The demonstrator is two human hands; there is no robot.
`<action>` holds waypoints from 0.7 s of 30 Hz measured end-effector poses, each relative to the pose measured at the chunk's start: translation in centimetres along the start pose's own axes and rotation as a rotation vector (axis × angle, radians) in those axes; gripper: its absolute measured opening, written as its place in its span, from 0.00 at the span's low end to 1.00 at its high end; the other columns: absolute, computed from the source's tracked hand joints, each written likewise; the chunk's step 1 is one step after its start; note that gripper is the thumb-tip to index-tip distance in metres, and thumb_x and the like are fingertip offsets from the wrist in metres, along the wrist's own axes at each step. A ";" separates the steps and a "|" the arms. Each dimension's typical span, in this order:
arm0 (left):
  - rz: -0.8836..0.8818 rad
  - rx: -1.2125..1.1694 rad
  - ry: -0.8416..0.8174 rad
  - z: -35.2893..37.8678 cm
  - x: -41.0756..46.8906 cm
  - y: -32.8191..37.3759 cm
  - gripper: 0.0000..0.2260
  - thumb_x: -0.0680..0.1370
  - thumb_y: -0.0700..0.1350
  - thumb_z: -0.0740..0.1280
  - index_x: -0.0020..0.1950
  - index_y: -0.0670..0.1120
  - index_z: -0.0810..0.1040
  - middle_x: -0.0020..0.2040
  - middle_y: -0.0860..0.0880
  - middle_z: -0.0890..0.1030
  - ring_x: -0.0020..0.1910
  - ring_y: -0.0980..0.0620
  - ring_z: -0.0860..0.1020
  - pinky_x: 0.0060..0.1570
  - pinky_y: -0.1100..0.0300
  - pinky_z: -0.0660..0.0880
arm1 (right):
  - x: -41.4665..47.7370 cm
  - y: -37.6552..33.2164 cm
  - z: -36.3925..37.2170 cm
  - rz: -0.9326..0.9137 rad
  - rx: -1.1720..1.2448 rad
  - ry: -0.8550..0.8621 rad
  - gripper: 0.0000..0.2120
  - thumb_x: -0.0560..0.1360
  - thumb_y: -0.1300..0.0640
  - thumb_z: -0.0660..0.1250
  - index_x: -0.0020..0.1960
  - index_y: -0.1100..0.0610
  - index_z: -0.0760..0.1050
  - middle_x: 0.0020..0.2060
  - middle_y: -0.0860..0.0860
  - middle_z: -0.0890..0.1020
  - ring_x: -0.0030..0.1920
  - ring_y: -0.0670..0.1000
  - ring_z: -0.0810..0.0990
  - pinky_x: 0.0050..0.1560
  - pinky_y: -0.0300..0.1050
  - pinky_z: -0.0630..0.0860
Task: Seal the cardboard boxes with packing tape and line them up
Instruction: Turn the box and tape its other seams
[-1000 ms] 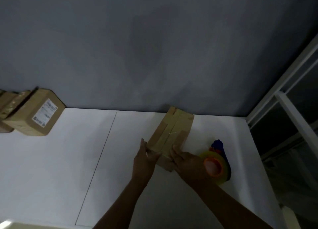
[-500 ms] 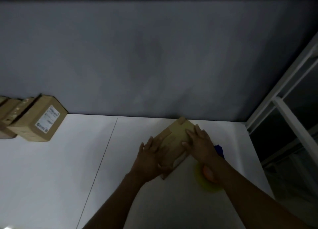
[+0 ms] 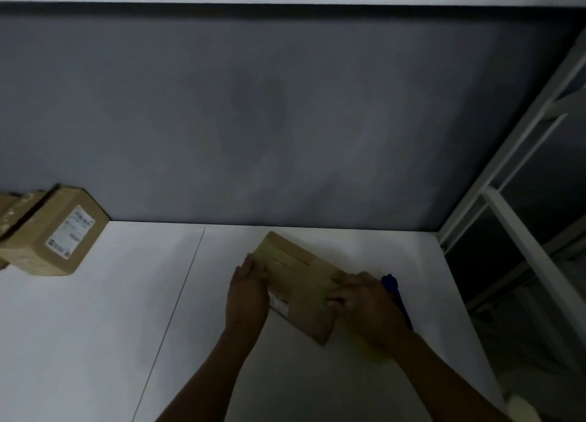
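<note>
Pressing the left hand [image 3: 247,294] flat against the left side of the taped cardboard box [image 3: 298,290] sitting on the white counter [image 3: 95,326], fingers straight and released. Laying the right hand [image 3: 369,306] over its right end, fingers bent; cannot tell if grasping. Half hiding a blue tape dispenser [image 3: 390,283] just right of it. Leaving other boxes [image 3: 54,234] far left of it.

White table [image 3: 95,342] against a grey wall [image 3: 285,120] — white window frame [image 3: 494,167] at right.
</note>
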State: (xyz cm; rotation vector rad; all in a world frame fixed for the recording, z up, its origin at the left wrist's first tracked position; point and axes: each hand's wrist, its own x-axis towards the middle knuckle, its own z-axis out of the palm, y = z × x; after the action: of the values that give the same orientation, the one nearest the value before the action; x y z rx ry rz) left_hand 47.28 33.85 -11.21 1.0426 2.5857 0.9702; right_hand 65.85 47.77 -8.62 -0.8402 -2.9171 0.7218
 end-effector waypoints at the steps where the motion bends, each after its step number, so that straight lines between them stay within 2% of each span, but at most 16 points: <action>1: -0.003 0.073 -0.035 0.2 -0.3 0.5 0.23 0.82 0.54 0.53 0.74 0.45 0.65 0.76 0.42 0.60 0.74 0.39 0.60 0.71 0.54 0.62 | 0.1 0.6 0.1 0.016 -0.002 0.061 0.19 0.77 0.41 0.57 0.58 0.48 0.80 0.59 0.48 0.77 0.58 0.52 0.73 0.62 0.50 0.71; 2: -0.032 0.163 -0.088 0.4 -0.7 1.0 0.28 0.81 0.60 0.52 0.76 0.46 0.59 0.78 0.42 0.51 0.76 0.37 0.52 0.72 0.44 0.57 | 0.2 1.3 0.3 0.059 0.023 0.111 0.19 0.77 0.42 0.58 0.61 0.48 0.78 0.61 0.48 0.75 0.60 0.51 0.72 0.63 0.49 0.71; 3: -0.051 0.228 -0.143 0.7 -1.1 1.5 0.33 0.79 0.64 0.52 0.78 0.47 0.51 0.79 0.42 0.43 0.76 0.37 0.46 0.72 0.40 0.53 | 0.2 1.6 0.2 0.094 0.058 0.128 0.18 0.78 0.44 0.59 0.65 0.47 0.74 0.66 0.46 0.71 0.65 0.49 0.69 0.67 0.47 0.68; 5: -0.088 0.230 -0.242 1.5 -2.1 2.3 0.44 0.73 0.71 0.52 0.78 0.47 0.42 0.77 0.41 0.35 0.76 0.37 0.40 0.71 0.38 0.51 | -0.1 1.8 0.4 0.143 0.213 0.036 0.18 0.80 0.50 0.61 0.69 0.42 0.67 0.70 0.42 0.65 0.68 0.45 0.65 0.71 0.44 0.64; 7: -0.070 0.170 -0.276 2.4 -2.5 2.4 0.50 0.69 0.74 0.55 0.78 0.45 0.40 0.76 0.41 0.33 0.76 0.38 0.40 0.72 0.41 0.56 | -0.4 2.0 0.7 0.151 0.333 0.005 0.17 0.80 0.50 0.61 0.67 0.37 0.66 0.67 0.40 0.69 0.64 0.43 0.70 0.68 0.46 0.69; 9: -0.041 0.102 -0.275 2.4 -1.8 2.0 0.50 0.70 0.71 0.61 0.78 0.44 0.42 0.77 0.43 0.35 0.77 0.39 0.49 0.70 0.47 0.64 | -0.9 2.3 1.1 0.171 0.330 0.030 0.19 0.78 0.48 0.63 0.67 0.38 0.68 0.65 0.40 0.72 0.60 0.41 0.73 0.64 0.41 0.72; 12: 0.090 0.064 -0.169 1.9 -0.2 1.5 0.34 0.77 0.59 0.64 0.77 0.46 0.55 0.79 0.47 0.50 0.69 0.47 0.69 0.61 0.55 0.70 | -1.0 2.0 1.5 0.143 0.301 -0.030 0.21 0.78 0.51 0.64 0.71 0.48 0.68 0.66 0.43 0.72 0.60 0.41 0.73 0.55 0.20 0.65; 14: 0.171 0.079 -0.139 1.4 0.4 1.4 0.25 0.79 0.57 0.62 0.73 0.47 0.67 0.75 0.47 0.64 0.64 0.49 0.73 0.61 0.58 0.69 | -0.7 1.2 2.1 0.066 0.316 -0.083 0.22 0.79 0.58 0.64 0.71 0.62 0.66 0.66 0.54 0.73 0.62 0.52 0.75 0.50 0.15 0.60; 15: 0.189 0.111 -0.166 1.2 0.7 1.2 0.24 0.79 0.59 0.60 0.70 0.46 0.71 0.73 0.47 0.68 0.62 0.49 0.75 0.59 0.59 0.69 | -0.5 0.9 2.7 0.016 0.344 -0.098 0.23 0.79 0.60 0.64 0.71 0.66 0.65 0.67 0.58 0.72 0.64 0.58 0.74 0.52 0.15 0.59; 16: 0.195 0.141 -0.214 0.9 0.7 1.2 0.26 0.78 0.62 0.57 0.69 0.46 0.72 0.71 0.46 0.70 0.60 0.49 0.75 0.58 0.60 0.70 | -0.4 0.6 3.0 -0.003 0.356 -0.109 0.25 0.78 0.61 0.64 0.72 0.65 0.62 0.69 0.56 0.69 0.67 0.58 0.72 0.55 0.16 0.58; 18: 0.203 0.163 -0.283 0.5 0.6 1.3 0.34 0.75 0.67 0.50 0.72 0.45 0.69 0.74 0.47 0.65 0.62 0.48 0.74 0.59 0.59 0.69 | -0.4 0.6 3.1 0.012 0.394 -0.124 0.27 0.78 0.59 0.64 0.74 0.60 0.57 0.70 0.47 0.63 0.71 0.52 0.67 0.59 0.17 0.55; 20: 0.219 0.172 -0.297 0.3 0.6 1.2 0.38 0.73 0.69 0.47 0.73 0.45 0.66 0.77 0.47 0.60 0.66 0.48 0.72 0.61 0.59 0.69 | -0.7 1.2 2.9 0.019 0.321 -0.103 0.28 0.79 0.54 0.62 0.76 0.56 0.56 0.70 0.47 0.66 0.70 0.50 0.67 0.60 0.20 0.55; 21: 0.227 0.180 -0.293 0.4 0.6 1.2 0.36 0.74 0.68 0.49 0.74 0.45 0.65 0.77 0.47 0.58 0.67 0.48 0.71 0.62 0.58 0.68 | -1.1 1.6 2.9 0.071 0.228 -0.056 0.28 0.79 0.51 0.62 0.76 0.55 0.57 0.69 0.48 0.69 0.68 0.49 0.70 0.59 0.23 0.58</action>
State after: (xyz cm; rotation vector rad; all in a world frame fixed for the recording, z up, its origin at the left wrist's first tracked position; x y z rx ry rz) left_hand 47.66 35.14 -10.72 1.4316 2.3810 0.5791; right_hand 67.14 47.19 -11.82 -0.9150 -2.7907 1.0752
